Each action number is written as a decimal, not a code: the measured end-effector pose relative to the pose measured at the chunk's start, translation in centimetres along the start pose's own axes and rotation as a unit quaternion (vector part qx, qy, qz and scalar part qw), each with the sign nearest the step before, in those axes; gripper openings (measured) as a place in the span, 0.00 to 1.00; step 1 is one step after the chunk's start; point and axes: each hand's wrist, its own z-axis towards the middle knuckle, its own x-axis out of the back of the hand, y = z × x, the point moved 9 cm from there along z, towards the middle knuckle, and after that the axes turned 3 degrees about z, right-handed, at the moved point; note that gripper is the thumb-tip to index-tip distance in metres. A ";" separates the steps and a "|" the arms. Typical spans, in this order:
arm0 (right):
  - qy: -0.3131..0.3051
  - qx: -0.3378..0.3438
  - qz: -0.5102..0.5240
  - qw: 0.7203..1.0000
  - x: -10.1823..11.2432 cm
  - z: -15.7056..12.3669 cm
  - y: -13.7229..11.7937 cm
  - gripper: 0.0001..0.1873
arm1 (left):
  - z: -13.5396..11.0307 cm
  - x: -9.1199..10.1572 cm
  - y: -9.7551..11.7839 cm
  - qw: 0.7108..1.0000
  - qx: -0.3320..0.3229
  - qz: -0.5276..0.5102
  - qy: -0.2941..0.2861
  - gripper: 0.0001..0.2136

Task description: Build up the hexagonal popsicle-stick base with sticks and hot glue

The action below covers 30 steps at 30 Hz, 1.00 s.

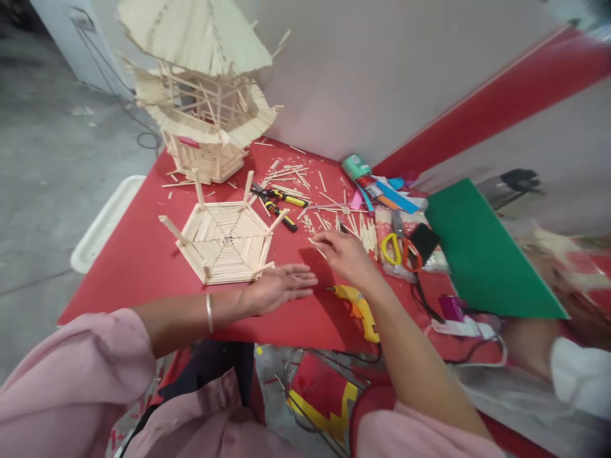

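Observation:
My left hand (281,287) is open, palm partly turned up and fingers stretched to the right. It lies close to the front right corner of a six-sided wooden stick platform (226,245) with short upright posts. My right hand (346,254) is closed in a pinch on a small wooden stick (317,248), a little above the red tabletop. Beside and below the right wrist lies a yellow hot glue gun (359,310). Loose wooden sticks (365,235) are spread behind the right hand. Yellow-and-black handled pliers (279,205) rest behind the platform.
A tall stick-built tower (205,121) stands at the back left. Scissors with yellow handles (391,249) and orange handles (411,256) lie to the right, near a green board (491,248). Another person's arm (532,343) reaches in from the right edge.

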 end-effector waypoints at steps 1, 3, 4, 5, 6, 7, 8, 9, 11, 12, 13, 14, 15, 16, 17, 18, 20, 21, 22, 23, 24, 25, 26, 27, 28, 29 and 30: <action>0.026 0.005 0.026 0.999 0.1 -1.1 -0.6 0.12 | 0.1 0.0 -0.2 1.000 0.009 0.016 -0.009 0.11; 0.064 0.007 0.069 0.996 -0.2 -3.5 -1.9 0.15 | 0.2 0.0 -0.4 0.999 0.015 0.041 -0.023 0.10; 0.082 0.004 0.088 0.993 -0.5 -4.7 -2.5 0.15 | 0.3 -0.1 -0.4 0.998 0.013 0.054 -0.031 0.09; 0.095 -0.001 0.108 0.990 -1.0 -5.8 -3.1 0.15 | 0.3 -0.3 -0.3 0.997 0.010 0.069 -0.037 0.08; 0.104 -0.008 0.129 0.986 -1.4 -6.8 -3.6 0.15 | 0.3 -0.4 -0.3 0.996 0.009 0.085 -0.035 0.07; 0.110 -0.015 0.152 0.982 -1.9 -7.7 -4.1 0.14 | 0.1 -0.4 -0.3 0.994 0.010 0.104 -0.025 0.06; 0.111 -0.021 0.177 0.978 -2.3 -8.4 -4.6 0.14 | -0.3 -0.4 -0.4 0.992 0.014 0.123 -0.010 0.06; 0.111 -0.025 0.204 0.972 -2.7 -9.0 -5.1 0.14 | -0.9 -0.4 -0.6 0.990 0.023 0.141 0.008 0.06; 0.107 -0.031 0.256 0.960 -3.0 -9.6 -5.8 0.14 | -2.9 -0.3 -1.3 0.985 0.053 0.163 0.033 0.08; 0.103 -0.036 0.280 0.954 -3.1 -9.7 -5.9 0.15 | -4.3 -0.4 -1.8 0.984 0.073 0.160 0.030 0.09; 0.101 -0.047 0.301 0.947 -3.1 -9.7 -5.9 0.15 | -6.0 -0.2 -2.3 0.983 0.094 0.153 0.034 0.08; 0.097 -0.063 0.321 0.940 -3.2 -9.4 -5.7 0.16 | -7.8 0.0 -2.6 0.984 0.103 0.142 0.031 0.07; 0.094 -0.083 0.342 0.931 -3.4 -9.1 -5.4 0.17 | -9.7 0.3 -2.6 0.984 0.107 0.136 0.028 0.07; 0.090 -0.104 0.365 0.921 -3.7 -8.6 -5.0 0.18 | -11.6 0.9 -2.2 0.985 0.099 0.135 0.034 0.08; 0.084 -0.122 0.388 0.909 -4.1 -8.0 -4.8 0.20 | -13.4 1.8 -1.4 0.987 0.077 0.134 0.053 0.09; 0.077 -0.136 0.413 0.897 -4.7 -7.3 -4.6 0.21 | -15.1 2.9 -0.2 0.986 0.047 0.136 0.085 0.10; 0.055 -0.145 0.460 0.874 -6.1 -5.6 -4.9 0.22 | -18.2 5.7 3.4 0.973 -0.037 0.131 0.186 0.11; 0.043 -0.145 0.482 0.863 -6.8 -4.8 -5.2 0.21 | -19.6 6.9 5.6 0.960 -0.085 0.126 0.235 0.10; 0.034 -0.145 0.501 0.853 -7.5 -3.9 -5.5 0.21 | -20.6 7.6 7.8 0.946 -0.136 0.124 0.268 0.08; 0.025 -0.147 0.518 0.842 -8.1 -3.2 -5.9 0.21 | -21.2 8.0 9.8 0.934 -0.173 0.128 0.285 0.08; 0.017 -0.152 0.532 0.833 -8.8 -2.5 -6.2 0.21 | -21.3 8.0 11.3 0.928 -0.190 0.139 0.289 0.08; 0.010 -0.157 0.541 0.826 -9.3 -1.9 -6.6 0.21 | -21.0 7.9 12.5 0.925 -0.192 0.155 0.289 0.12; 0.001 -0.161 0.547 0.821 -9.9 -1.3 -6.9 0.22 | -20.4 7.6 13.5 0.924 -0.190 0.173 0.284 0.17; -0.008 -0.162 0.550 0.819 -10.3 -0.7 -7.1 0.22 | -19.7 7.2 14.1 0.923 -0.178 0.198 0.278 0.21; -0.018 -0.159 0.551 0.819 -10.7 -0.2 -7.4 0.23 | -19.0 6.6 14.7 0.918 -0.180 0.227 0.271 0.23; -0.027 -0.153 0.551 0.820 -11.0 0.4 -7.7 0.23 | -18.3 6.0 15.2 0.913 -0.182 0.255 0.262 0.25; -0.035 -0.145 0.551 0.821 -11.2 0.9 -8.0 0.23 | -17.6 5.5 15.5 0.906 -0.185 0.281 0.258 0.26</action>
